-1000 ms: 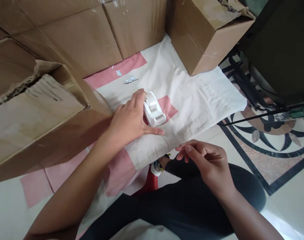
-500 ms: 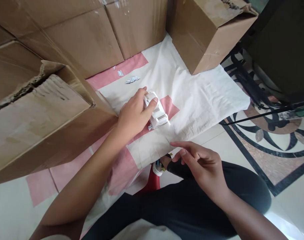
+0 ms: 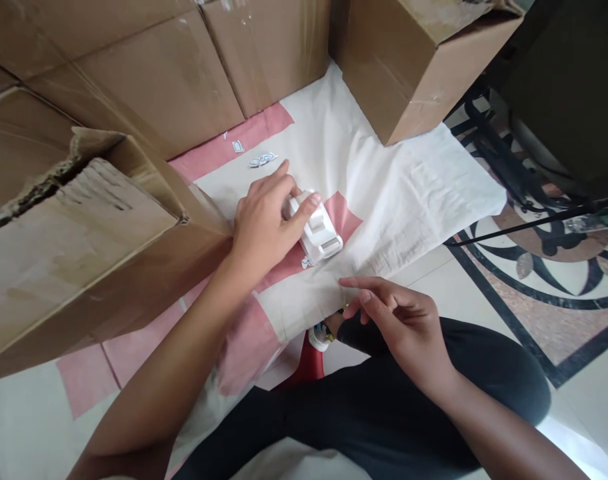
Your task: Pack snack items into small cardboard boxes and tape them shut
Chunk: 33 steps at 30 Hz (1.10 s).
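A white tape dispenser (image 3: pixel 322 233) sits on the pink and white cloth (image 3: pixel 369 180). My left hand (image 3: pixel 269 213) is closed around its far end, with the thumb pressed on top and the fingers along its left side. Below the dispenser's near end, my right hand (image 3: pixel 397 320) hovers apart from it. Its index finger points left and the other fingers are loosely bent; I see nothing held in it. A small crumpled bit (image 3: pixel 307 263) lies against the dispenser's near left corner. Farther back are a white-and-blue twisted piece (image 3: pixel 263 160) and a small rectangular piece (image 3: pixel 238 146).
Stacked cardboard boxes (image 3: pixel 159 80) form a wall at the back. An open, torn-edged box (image 3: pixel 84 233) stands close on the left, and another box (image 3: pixel 384 73) at the back right. A black metal frame (image 3: pixel 514 230) stands over the patterned tile floor (image 3: pixel 579 267) at right.
The dispenser has shifted slightly toward me within my left hand, whose index finger now lifts a little. My right hand has barely moved.
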Tool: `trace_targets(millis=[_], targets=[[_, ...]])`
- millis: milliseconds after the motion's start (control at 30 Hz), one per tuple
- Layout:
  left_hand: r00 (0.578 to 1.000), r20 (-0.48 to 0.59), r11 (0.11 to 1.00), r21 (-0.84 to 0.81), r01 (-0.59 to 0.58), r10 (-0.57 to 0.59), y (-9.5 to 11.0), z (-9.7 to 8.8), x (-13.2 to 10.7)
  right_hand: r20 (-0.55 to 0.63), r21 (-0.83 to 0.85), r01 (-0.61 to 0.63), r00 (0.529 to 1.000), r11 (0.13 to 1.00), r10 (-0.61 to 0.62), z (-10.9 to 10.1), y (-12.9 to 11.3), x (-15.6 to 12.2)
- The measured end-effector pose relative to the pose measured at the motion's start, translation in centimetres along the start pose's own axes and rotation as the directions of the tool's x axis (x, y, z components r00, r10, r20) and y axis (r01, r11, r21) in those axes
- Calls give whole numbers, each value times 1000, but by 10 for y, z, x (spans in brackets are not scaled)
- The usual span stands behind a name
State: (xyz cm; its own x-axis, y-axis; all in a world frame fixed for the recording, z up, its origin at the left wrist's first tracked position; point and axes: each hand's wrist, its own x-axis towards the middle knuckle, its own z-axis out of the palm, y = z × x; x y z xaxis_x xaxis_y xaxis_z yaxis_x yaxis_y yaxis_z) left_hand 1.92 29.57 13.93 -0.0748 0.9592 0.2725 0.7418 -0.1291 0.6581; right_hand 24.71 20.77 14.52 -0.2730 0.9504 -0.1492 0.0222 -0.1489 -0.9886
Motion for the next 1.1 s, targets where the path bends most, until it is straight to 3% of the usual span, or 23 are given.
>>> trace_targets(millis=[100,267,467,667,767,867,1000,1100], targets=[[1000,8,999,-39,26,-26,-1,3,0,-13,9,11,1000,1000,-11,2,-5,2],[989,-136,987,-139,-75,56,3,13,-6,-11,31,30,999,999,-30,5,-13,0],[986,-104,991,-1,-132,131,11,2,-7,-10,47,31,999,998,-30,6,-11,2],[996,-81,991,-127,-45,35,4,7,-4,-52,42,-10,999,999,12,6,-6,12],[987,-158,982,-189,-24,-6,3,14,-7,-60,56,-51,997,997,54,6,-4,14],[978,-209,978,-197,-64,22,7,16,-10,-63,67,-71,995,995,75,8,-6,13],[983,-168,979,-175,-101,72,7,8,-7,-64,72,-81,994,994,85,10,-11,12],[991,-128,980,-188,-71,47,-2,6,-1,-43,68,-106,993,992,109,10,-12,14]])
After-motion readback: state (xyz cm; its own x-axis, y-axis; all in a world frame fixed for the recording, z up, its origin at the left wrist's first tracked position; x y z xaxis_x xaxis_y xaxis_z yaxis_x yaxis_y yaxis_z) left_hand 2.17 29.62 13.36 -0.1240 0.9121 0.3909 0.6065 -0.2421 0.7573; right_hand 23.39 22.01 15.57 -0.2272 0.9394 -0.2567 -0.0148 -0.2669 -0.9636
